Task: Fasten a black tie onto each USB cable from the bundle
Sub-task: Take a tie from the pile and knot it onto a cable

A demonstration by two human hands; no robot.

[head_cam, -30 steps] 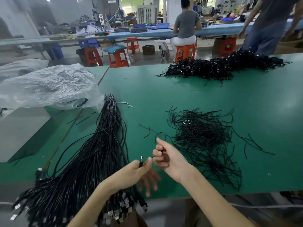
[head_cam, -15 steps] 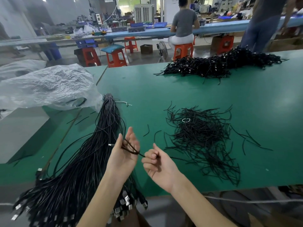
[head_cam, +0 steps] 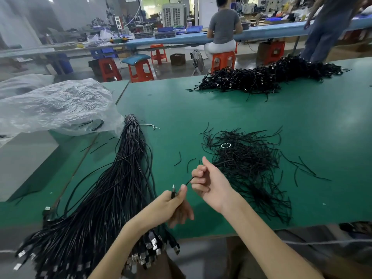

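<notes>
Black tie heap [head_cam: 247,164] lies beside right hand [head_cam: 211,182] pinching a strand [head_cam: 189,179]; left hand [head_cam: 169,208] grips cable plug [head_cam: 173,191].

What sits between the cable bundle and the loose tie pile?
Head view: stray ties on green table, plus the left hand and right hand nearer the edge.

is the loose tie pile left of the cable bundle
No, the loose tie pile lies to the right of the cable bundle.

There is just one camera, worn on the person's head. It looks forward and down, close over the green table [head_cam: 241,113].
</notes>
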